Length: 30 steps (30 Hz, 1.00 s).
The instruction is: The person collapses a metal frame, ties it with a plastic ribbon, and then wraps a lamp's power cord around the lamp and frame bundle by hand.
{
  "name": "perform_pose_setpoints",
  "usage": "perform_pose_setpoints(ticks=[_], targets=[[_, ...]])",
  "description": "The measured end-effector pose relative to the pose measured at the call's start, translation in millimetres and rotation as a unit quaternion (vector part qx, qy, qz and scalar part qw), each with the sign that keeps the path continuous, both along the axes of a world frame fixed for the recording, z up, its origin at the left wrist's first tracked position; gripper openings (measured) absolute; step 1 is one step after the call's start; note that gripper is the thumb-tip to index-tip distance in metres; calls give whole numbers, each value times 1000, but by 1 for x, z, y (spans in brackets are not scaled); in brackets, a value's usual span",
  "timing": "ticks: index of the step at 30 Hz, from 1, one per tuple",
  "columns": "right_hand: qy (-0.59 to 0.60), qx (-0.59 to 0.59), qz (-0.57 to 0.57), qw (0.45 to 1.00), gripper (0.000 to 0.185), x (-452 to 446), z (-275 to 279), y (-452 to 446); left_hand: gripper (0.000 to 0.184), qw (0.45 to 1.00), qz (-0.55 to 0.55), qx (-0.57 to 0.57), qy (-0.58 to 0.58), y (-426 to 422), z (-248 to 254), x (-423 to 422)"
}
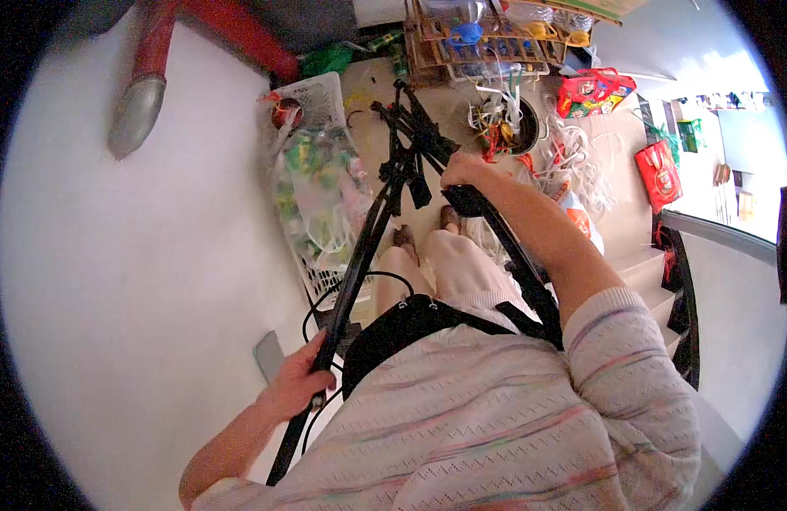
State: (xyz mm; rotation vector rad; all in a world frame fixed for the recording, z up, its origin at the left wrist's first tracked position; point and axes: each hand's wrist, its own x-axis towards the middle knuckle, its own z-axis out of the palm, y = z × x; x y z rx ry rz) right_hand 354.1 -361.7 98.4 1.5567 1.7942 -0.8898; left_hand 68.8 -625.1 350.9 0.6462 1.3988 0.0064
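1. The stand (359, 264), black and long-legged, lies in the middle of the scene, stretching from the person's near left side to a jointed cluster at its far end.
2. The left hand (301, 381), near and to the left, is wrapped around the stand's left leg.
3. The right hand (468, 171), farther off and to the right, grasps the stand beside that cluster.
4. A black pouch (402, 336) sits at the waist, between the stand's legs.
5. Far left of the stand, a white crate (323, 88) holds a clear bag (321, 192).
6. Far right, white straps (587, 162) lie on the floor, near a red bag (659, 175).
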Motion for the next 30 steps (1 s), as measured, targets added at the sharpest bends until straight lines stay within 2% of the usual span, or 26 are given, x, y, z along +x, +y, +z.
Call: perform_pose_setpoints(ticks=[1, 2, 5, 7, 9, 11, 13, 15, 16, 18, 21, 22, 25, 26, 29, 30], targets=[[-5, 4, -8, 1000, 47, -4, -2, 2, 73, 1000, 10, 7, -8, 10, -3, 2], [-2, -7, 6, 1000, 47, -8, -3, 2, 65, 998, 56, -28, 17, 29, -2, 13], [3, -23, 28, 999, 49, -10, -5, -4, 58, 992, 102, 54, -42, 31, -72, 12], [11, -12, 16, 1000, 50, -2, -32, -7, 51, 991, 41, 126, -18, 47, -106, 26], [39, -47, -25, 998, 48, 1, -8, -7, 48, 988, 87, 100, -77, 65, -149, 32], [64, -54, -72, 994, 47, 0, 19, -11, 43, 988, 126, 63, -62, 97, -166, 43], [90, -73, -54, 992, 45, 0, 17, -13, 28, 983, 135, 101, -72, 122, -203, 50], [104, -81, -49, 990, 43, 3, 5, -14, 11, 982, 152, 79, -76, 154, -224, 64], [104, -79, -54, 990, 43, 5, -4, -15, 8, 980, 166, 73, -76, 167, -229, 73], [110, -75, -81, 988, 42, 10, -13, -15, 6, 976, 194, 63, -74, 190, -241, 87], [141, -86, -129, 978, 39, 23, -14, -22, 8, 959, 209, 72, -177, 202, -288, 101], [170, -98, -133, 971, 38, 28, -22, -24, 12, 944, 283, 69, -155, 202, -262, 114], [181, -143, -275, 933, 30, 38, -40, -30, 14, 930, 294, 50, -215, 204, -284, 124], [170, -159, -341, 911, 27, 41, -46, -32, 13, 909, 308, 42, -277, 201, -319, 127], [294, -204, -303, 883, 16, 67, -82, -41, 14, 901, 319, 21, -292, 186, -324, 130], [339, -206, -282, 874, 13, 73, -84, -44, 14, 917, 289, 29, -273, 184, -304, 127]])
